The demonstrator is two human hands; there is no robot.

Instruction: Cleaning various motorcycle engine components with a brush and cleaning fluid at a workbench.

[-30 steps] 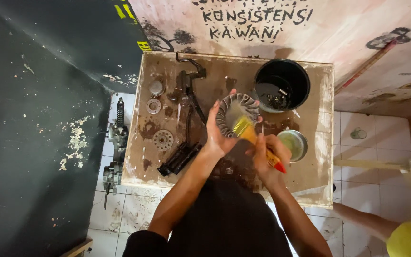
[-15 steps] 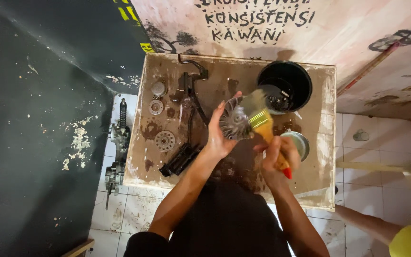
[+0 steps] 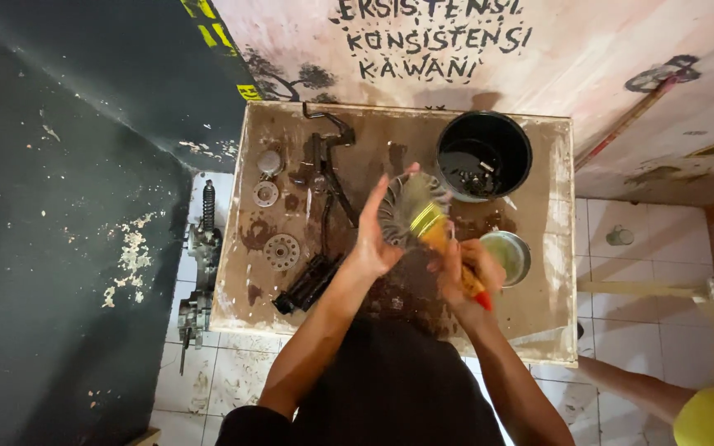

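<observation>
- Our left hand (image 3: 373, 235) grips a round finned metal part (image 3: 398, 211) by its rim, raised on edge over the middle of the bench (image 3: 555, 248).
- Our right hand (image 3: 464, 272) is closed round a paintbrush (image 3: 435, 231) — its bristles press against the part's face.
- Just right sits a small metal bowl (image 3: 507, 254); a black bucket (image 3: 485, 153) stands at the far right corner.
- Toward the left edge lie a sprocket (image 3: 281, 249) and two discs (image 3: 266, 177) — a kick lever (image 3: 324, 177) between.
</observation>
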